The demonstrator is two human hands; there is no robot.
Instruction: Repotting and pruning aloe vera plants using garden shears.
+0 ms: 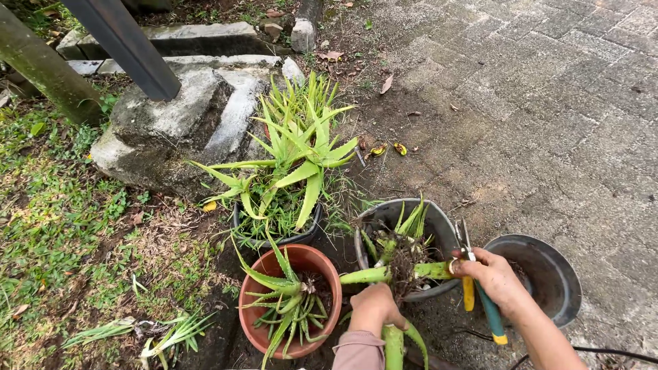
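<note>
My left hand (373, 308) is closed around the base of an aloe plant (384, 274) whose dark tangled roots (404, 267) hang over a grey pot (384, 216). My right hand (495, 277) grips another leaf of that plant together with garden shears (480, 301) that have yellow and teal handles. The shears' metal blades (465, 240) point up past my fingers.
A terracotta pot (319, 264) with small aloes stands left of my hands. Behind it a black pot (305, 236) holds a large aloe. An empty grey pot (558, 274) sits at the right on brick paving. Concrete blocks (171, 116), posts and grass lie to the left.
</note>
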